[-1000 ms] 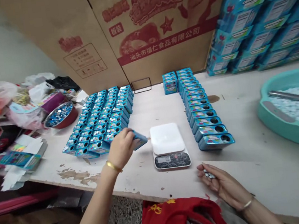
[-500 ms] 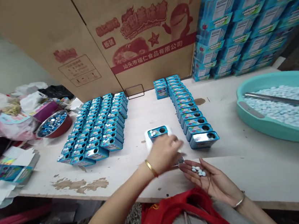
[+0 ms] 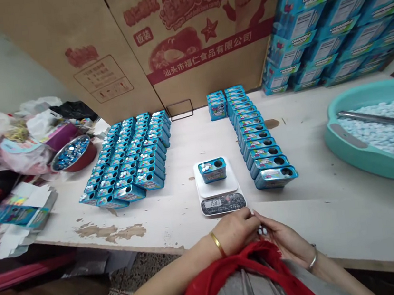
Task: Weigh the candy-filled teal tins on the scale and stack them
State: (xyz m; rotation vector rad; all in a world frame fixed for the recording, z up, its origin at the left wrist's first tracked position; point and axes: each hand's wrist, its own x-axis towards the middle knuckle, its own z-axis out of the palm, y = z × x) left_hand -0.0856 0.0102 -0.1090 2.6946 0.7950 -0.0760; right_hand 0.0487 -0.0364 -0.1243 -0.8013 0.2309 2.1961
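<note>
My right hand (image 3: 284, 238), low in front of my body, is cupped around a few small white candies (image 3: 262, 231). Against it lies my left hand (image 3: 238, 230), fingers curled in at the candies; its fingertips are partly hidden, so what it pinches cannot be made out. Just beyond the hands stands a white kitchen scale (image 3: 200, 196) with a lit dark display panel (image 3: 224, 204). On its platform a blue candy tin (image 3: 214, 173) sits upright, with several white candies on its lid beside a round dark hole.
Rows of blue tins topped with candies (image 3: 127, 161) stand at left; another row of tins (image 3: 264, 151) is at right. A turquoise basin (image 3: 349, 157) of white candies holds a metal bar (image 3: 380, 118). Behind are a cardboard box (image 3: 183, 91) and stacked blue packs (image 3: 312, 33). A red bowl (image 3: 80, 164) stands far left.
My left hand has drawn back from over the scale to my right palm, uncovering the tin and display. My right hand has closed from flat to cupped. The view has shifted slightly.
</note>
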